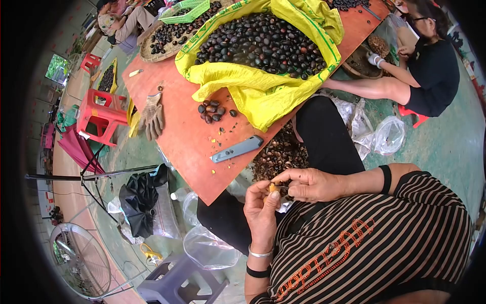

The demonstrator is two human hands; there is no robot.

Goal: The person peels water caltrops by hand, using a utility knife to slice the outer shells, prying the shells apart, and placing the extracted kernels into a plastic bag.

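Note:
Over my lap, my left hand (260,207) pinches a small yellow-orange nut kernel (274,188) between thumb and fingers. My right hand (313,185) meets it from the other side, fingers pinched close against the kernel; whether it grips a small tool or bit of shell is hidden. Below them lies a heap of brown shell pieces (281,158). On the reddish board table (187,167), a small group of dark nuts (211,111) sits near a grey-blue tool shaped like a utility knife (237,149). A yellow sack (223,83) full of dark nuts lies open behind.
A work glove (152,117) hangs at the table's left edge. Further back are a woven tray (147,50) and a green basket (185,11). Red stools (103,115), a grey stool (177,281) and a fan (80,261) stand left. A gloved co-worker (430,76) sits at right.

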